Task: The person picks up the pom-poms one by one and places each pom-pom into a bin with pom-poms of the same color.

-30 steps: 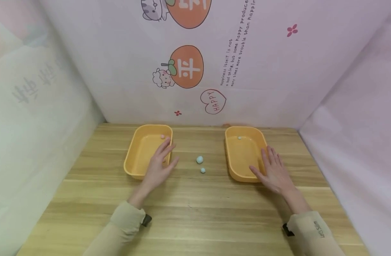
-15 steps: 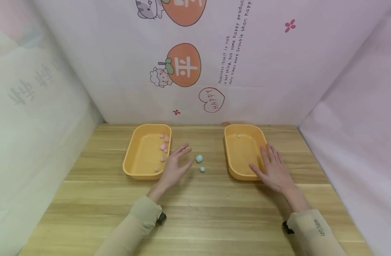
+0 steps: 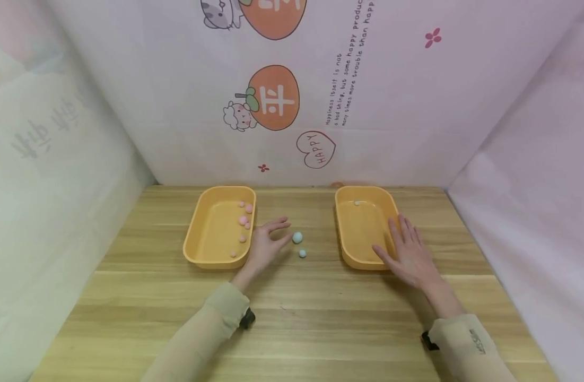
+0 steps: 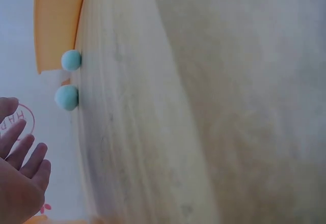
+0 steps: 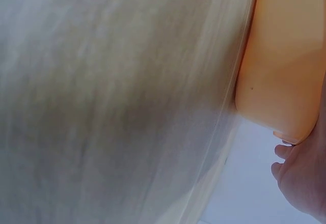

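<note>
Two light-blue balls, one larger (image 3: 297, 237) and one smaller (image 3: 302, 254), lie on the table between two yellow trays. My left hand (image 3: 266, 246) is just left of the larger ball, fingers extended and holding nothing. The left wrist view shows the larger ball (image 4: 67, 97) and smaller ball (image 4: 71, 60) apart from the left hand (image 4: 23, 178). My right hand (image 3: 412, 259) rests with spread fingers at the right rim of the right tray (image 3: 368, 233), thumb over its near end. In that tray sits one tiny pale ball (image 3: 356, 203).
The left tray (image 3: 212, 228) has several pink balls (image 3: 243, 220) along its right side. Both trays stand toward the back of the wooden table (image 3: 301, 329). A printed white cloth wall (image 3: 392, 154) rises behind, with white cloth on both sides.
My left hand has moved right from over the left tray to beside the larger blue ball, uncovering the pink balls. The right hand stays at the right tray.
</note>
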The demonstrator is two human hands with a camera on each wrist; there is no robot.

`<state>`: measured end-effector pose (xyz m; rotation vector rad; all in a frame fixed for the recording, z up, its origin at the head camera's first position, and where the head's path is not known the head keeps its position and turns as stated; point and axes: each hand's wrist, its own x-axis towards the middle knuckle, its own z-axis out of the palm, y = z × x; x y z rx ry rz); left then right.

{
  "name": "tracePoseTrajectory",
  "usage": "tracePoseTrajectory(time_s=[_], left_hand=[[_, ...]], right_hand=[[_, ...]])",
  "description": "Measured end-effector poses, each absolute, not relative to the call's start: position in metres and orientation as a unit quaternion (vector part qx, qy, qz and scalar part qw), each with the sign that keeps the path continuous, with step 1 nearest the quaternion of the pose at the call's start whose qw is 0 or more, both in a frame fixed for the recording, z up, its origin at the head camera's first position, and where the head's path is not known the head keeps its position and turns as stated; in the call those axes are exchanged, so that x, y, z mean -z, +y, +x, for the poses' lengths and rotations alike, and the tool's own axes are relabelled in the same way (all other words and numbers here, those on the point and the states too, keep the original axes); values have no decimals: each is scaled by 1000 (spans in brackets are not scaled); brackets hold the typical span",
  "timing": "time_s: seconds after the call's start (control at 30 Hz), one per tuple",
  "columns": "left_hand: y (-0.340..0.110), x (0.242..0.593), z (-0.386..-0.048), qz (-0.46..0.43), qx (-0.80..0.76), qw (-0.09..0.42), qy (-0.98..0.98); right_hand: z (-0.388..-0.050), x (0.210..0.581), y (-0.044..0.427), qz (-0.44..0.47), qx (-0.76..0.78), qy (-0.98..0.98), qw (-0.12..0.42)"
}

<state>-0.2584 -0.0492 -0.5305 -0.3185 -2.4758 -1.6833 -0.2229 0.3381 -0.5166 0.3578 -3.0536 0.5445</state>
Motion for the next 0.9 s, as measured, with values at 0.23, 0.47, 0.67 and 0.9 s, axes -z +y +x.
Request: tracePoseTrajectory(time_s=[0.23,0.47,0.67,0.9], left_hand=[[-45,539,-266,-94,575,52,-811],[-39,537,-266,-77,578,28,-812],[-37,536,-266,-75,565,4,-822],[-33,539,-270,-95,549,-12,-830]], right_hand=[[-223,517,338,112,-176,-978,5],[-222,516,338,109,-175,-979,13],[-223,517,338,108,-172,-979,14],[-223,518,338,107,-178,-978,11]])
